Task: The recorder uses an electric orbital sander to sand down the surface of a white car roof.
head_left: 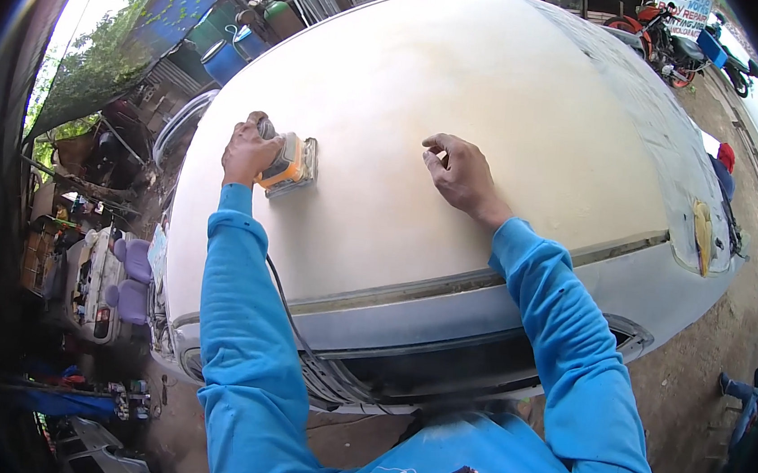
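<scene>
The pale, cream-white roof [382, 93] of a car stretches out in front of me. On its left part sits an orange and black electric sander [291, 166], its flat pad against the surface. My left hand [249, 150] is wrapped round the sander's body. A dark power cord [282, 293] runs from near my left wrist down over the roof's near edge. To the right, my right hand [462, 175] is at the middle of the roof, fingers loosely bent and thumb apart, holding nothing. Whether its fingers touch the roof I cannot tell.
A trim groove [411, 286] and dark side window [449, 358] line the near side. Purple seats [130, 278] and a blue drum [223, 62] stand left. Motorcycles [671, 46] are parked far right. Another person's leg [741, 408] shows at right.
</scene>
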A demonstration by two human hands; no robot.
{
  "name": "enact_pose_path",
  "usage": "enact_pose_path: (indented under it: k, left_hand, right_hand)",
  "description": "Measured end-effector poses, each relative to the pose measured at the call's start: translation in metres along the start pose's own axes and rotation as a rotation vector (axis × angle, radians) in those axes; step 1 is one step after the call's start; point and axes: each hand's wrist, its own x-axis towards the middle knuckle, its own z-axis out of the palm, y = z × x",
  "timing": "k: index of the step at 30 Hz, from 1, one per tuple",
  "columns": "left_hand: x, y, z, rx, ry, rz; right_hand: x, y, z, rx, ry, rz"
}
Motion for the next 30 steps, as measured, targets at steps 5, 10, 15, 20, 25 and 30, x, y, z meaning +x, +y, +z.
enact_pose_path:
  k: [5,10,15,20,25,30]
  left_hand:
    - [0.044,0.044,0.011,0.051,0.026,0.099]
    - [0.046,0.095,0.007,0.016,0.014,0.195]
    - [0.014,0.118,0.004,-0.048,-0.049,0.335]
    - [0.017,0.038,0.002,-0.025,-0.003,0.276]
    - [0.074,-0.062,0.007,0.048,-0.01,0.023]
    - [0.131,-0.07,0.011,0.002,0.042,-0.007]
  right_hand:
    - [0.0,-0.01,-0.011,0.028,-0.087,0.034]
    - [-0.006,-0.014,-0.005,-0.017,-0.161,-0.03]
    - [-0.008,-0.007,-0.019,-0.049,-0.163,-0.069]
    - [-0.013,-0.009,-0.014,-0.091,-0.161,-0.131]
    - [-0.012,-0.015,-0.011,-0.111,-0.185,-0.149]
    - [-0.013,-0.021,-0.013,-0.147,-0.188,-0.161]
